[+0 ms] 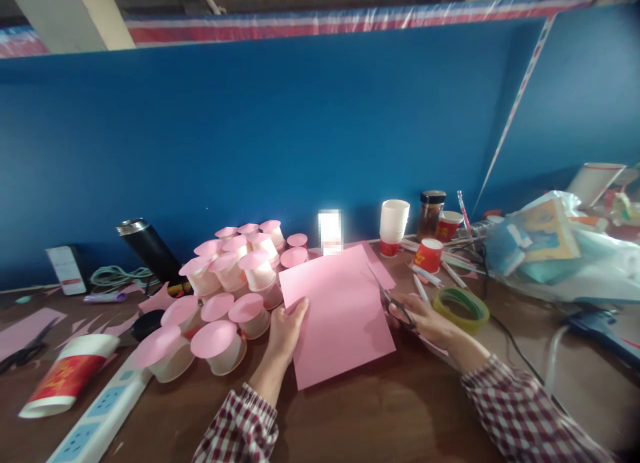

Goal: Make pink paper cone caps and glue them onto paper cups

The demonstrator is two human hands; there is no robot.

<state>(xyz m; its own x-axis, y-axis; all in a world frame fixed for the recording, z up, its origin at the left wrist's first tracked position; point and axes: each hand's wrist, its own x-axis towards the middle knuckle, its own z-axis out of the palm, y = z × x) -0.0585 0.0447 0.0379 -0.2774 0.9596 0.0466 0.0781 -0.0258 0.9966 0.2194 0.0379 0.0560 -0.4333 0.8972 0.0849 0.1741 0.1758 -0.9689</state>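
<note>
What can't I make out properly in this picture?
All in the head view:
Left hand: most of its fingers are hidden by the pink sheet.
Scissors: the handles are partly covered by the right hand.
Power strip: its near end is cut off by the bottom edge.
Bright patch beyond the sheet: pixelated, so I can't tell what it is.

Stretched edges, dim corners, white glare by blue panel (280,129)
</note>
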